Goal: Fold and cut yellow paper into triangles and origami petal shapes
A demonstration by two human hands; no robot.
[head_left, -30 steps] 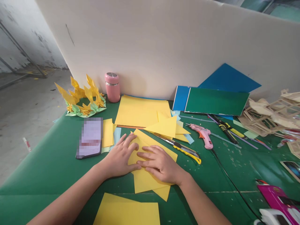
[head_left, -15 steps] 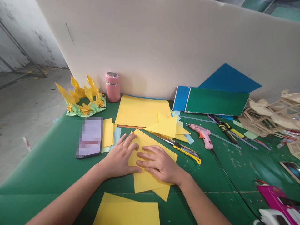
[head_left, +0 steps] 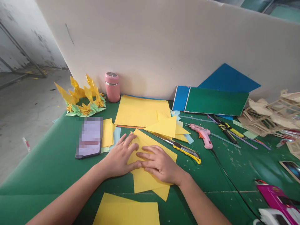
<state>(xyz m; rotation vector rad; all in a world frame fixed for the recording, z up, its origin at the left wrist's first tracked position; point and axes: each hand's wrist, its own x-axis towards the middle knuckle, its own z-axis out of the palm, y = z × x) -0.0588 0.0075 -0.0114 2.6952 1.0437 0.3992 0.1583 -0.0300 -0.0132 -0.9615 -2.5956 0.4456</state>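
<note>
A folded piece of yellow paper (head_left: 145, 184) lies on the green table (head_left: 47, 168) in front of me. My left hand (head_left: 119, 157) rests flat on its left part with the fingers spread. My right hand (head_left: 159, 164) lies flat on its middle, fingers stretched out to the left and touching the left thumb. Both hands press the paper down; neither grips anything. Another yellow sheet (head_left: 127, 212) lies at the near edge below my arms.
A phone (head_left: 90, 137) lies left of my hands. Behind are larger yellow sheets (head_left: 140, 111), a yellow utility knife (head_left: 185, 150), a pink glue gun (head_left: 203, 136), a pink jar (head_left: 112, 87), folded yellow paper figures (head_left: 81, 98), blue and green boards (head_left: 215, 100) and wooden models (head_left: 269, 114).
</note>
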